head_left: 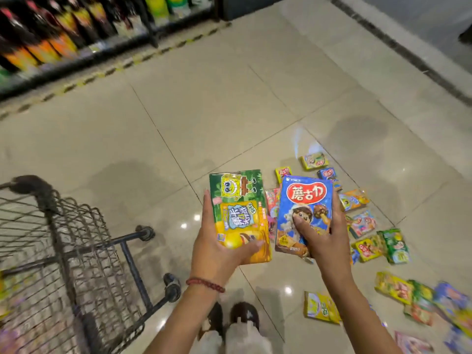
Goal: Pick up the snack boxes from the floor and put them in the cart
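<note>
Wire cart [51,251] at lower left; shelf of bottles [51,34] along the upper left, beyond the floor [204,111]. Left hand [217,251] and right hand [324,238] each hold a box, side by side, above the shoes [235,318]. Loose snack boxes [370,238] lie scattered on the floor to the right, beside and behind the right hand.

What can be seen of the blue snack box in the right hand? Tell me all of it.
The blue snack box is a flat, printed cardboard carton with a red oval label bearing white characters and a cartoon character with mushroom-shaped snacks below. It is held off the floor, face toward the camera, tilted slightly. The right hand grips its lower part, thumb across the front, fingers along the right edge. It sits just right of the green-and-yellow box held in the left hand.
</note>
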